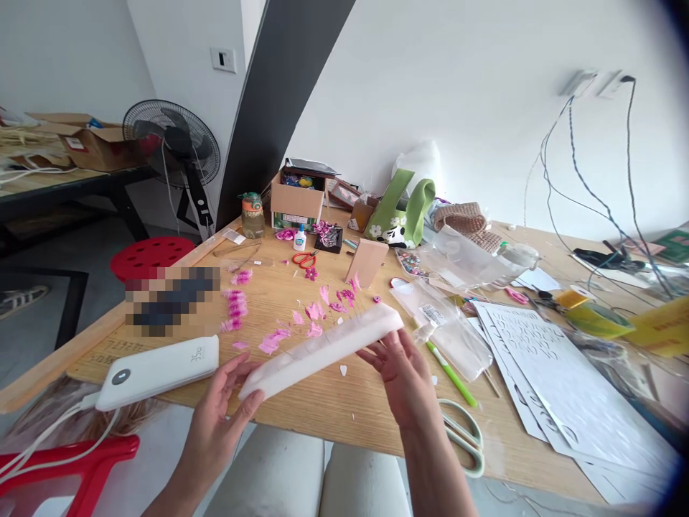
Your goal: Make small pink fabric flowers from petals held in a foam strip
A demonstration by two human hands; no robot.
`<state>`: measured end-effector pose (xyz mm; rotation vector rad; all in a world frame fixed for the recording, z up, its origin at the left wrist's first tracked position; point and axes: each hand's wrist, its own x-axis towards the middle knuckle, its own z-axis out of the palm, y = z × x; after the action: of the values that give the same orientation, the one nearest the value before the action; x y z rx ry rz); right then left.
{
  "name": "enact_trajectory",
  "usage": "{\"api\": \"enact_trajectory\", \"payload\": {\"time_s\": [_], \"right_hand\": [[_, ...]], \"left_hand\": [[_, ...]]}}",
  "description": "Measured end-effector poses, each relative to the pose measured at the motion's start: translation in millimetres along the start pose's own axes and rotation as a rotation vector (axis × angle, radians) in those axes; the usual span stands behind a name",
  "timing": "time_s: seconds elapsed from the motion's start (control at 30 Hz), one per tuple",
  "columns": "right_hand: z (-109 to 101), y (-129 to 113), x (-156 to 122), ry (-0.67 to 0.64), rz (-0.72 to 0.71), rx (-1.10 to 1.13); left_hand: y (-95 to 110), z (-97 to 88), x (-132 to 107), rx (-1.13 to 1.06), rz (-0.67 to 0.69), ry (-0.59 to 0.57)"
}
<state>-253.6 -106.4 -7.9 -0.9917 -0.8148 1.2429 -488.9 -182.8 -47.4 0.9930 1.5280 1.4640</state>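
Observation:
Both my hands hold a long white foam block (323, 348) above the front edge of the wooden table (344, 409). My left hand (220, 409) grips its near left end, fingers curled under and thumb against the end. My right hand (401, 373) holds the far right end, fingers wrapped round it. Thin pins stand up from the block's top. Pink petal pieces (277, 337) lie scattered on the table just behind the block.
A white power bank (158, 371) with a cable lies at the left. Pale green scissors (466, 434) and a green pen (451, 373) lie right of my hand. White cut-out sheets (560, 380), plastic bags (446, 319), a cardboard box (298, 201) and red scissors (305, 259) stand further back.

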Motion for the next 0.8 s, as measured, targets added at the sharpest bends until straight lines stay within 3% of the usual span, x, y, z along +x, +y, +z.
{"api": "enact_trajectory", "payload": {"time_s": [0.2, 0.4, 0.53, 0.67, 0.8], "right_hand": [[-25, -17, -2, -0.102, 0.06, -0.024], [-30, -18, -14, 0.002, -0.055, 0.03], [-24, -12, -21, 0.067, -0.137, 0.076], [-17, 5, -31, 0.099, -0.077, 0.133], [-15, 22, -41, 0.086, -0.037, 0.157]], "left_hand": [[4, -3.7, 2, -0.026, -0.04, -0.08], [-1, 1.6, 15, -0.216, -0.025, -0.068], [2, 20.6, 16, -0.441, -0.157, -0.164], [9, 48.8, 9, -0.631, -0.278, -0.401], [15, 68.6, 2, -0.755, -0.309, -0.47]]}}
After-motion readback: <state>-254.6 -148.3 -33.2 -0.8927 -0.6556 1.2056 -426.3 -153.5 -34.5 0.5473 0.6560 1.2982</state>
